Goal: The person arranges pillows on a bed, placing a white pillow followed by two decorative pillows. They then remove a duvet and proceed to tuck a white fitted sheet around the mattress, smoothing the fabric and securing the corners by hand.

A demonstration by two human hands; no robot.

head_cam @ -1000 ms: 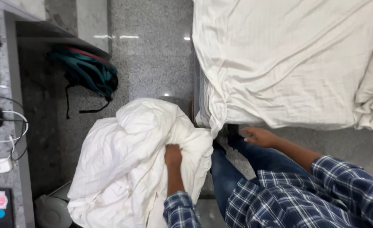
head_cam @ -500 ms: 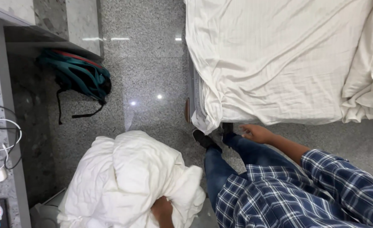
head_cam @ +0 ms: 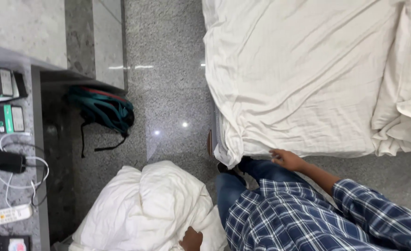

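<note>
One bundle (head_cam: pixel 145 209) — upright, left hand (head_cam: pixel 191 239) gripping

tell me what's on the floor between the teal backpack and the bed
In the head view, only bare speckled grey floor separates the teal backpack from the bed. The white bedding bundle lies nearer the camera, below that stretch.

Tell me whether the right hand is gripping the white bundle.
No: the right hand is beside the bed sheet's edge, while the left hand touches the white bundle.
</note>
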